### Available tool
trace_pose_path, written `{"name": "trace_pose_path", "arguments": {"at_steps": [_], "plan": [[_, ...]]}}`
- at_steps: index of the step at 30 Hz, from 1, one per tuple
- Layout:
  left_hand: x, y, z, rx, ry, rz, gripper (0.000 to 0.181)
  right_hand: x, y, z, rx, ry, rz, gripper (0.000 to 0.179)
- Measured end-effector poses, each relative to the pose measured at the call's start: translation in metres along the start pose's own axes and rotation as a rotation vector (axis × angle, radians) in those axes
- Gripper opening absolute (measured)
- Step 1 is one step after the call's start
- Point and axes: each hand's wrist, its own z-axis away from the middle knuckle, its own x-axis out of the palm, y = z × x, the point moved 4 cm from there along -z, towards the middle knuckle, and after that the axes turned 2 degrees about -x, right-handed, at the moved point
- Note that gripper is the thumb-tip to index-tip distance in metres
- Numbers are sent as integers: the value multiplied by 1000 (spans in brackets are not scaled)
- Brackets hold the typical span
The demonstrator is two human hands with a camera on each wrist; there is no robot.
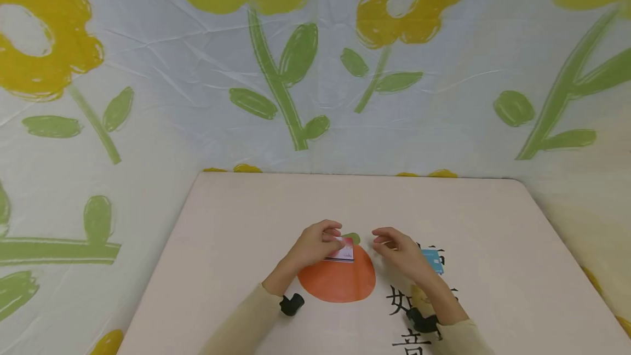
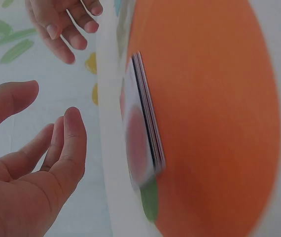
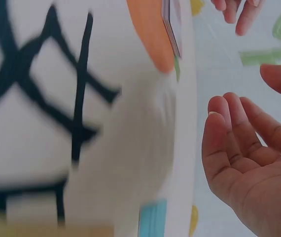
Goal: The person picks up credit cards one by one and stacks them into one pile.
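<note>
A short stack of cards (image 1: 347, 252), with a pink and white top face, lies on the orange fruit print (image 1: 337, 284) of the table. Seen from the left wrist, the layered edges of the stack (image 2: 145, 116) show plainly. My left hand (image 1: 315, 244) hovers over the stack's left part, hiding some of it. Its thumb and fingers are parted, with air between them. To the right of the stack is my right hand (image 1: 400, 252), fingers loosely bent and apart, holding nothing. A blue card (image 1: 434, 261) lies beyond my right wrist, partly covered by it.
Large black characters (image 1: 411, 338) are printed on the pale table (image 1: 236, 207). A yellowish picture piece (image 1: 420, 299) lies partly under my right forearm. A cloth with flowers (image 1: 207, 70) hangs behind the table and at its sides. Each wrist wears a dark band (image 1: 292, 304).
</note>
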Motion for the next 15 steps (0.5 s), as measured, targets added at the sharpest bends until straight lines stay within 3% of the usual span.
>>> {"name": "trace_pose_path", "arguments": {"at_steps": [8,15], "plan": [[52,25,-16,-22,-81,-7,46,-38,17,19,-11,30,72,42],[101,35,-32,-29,-107,-174,44,-71,41,37,29,45,133,48]]}}
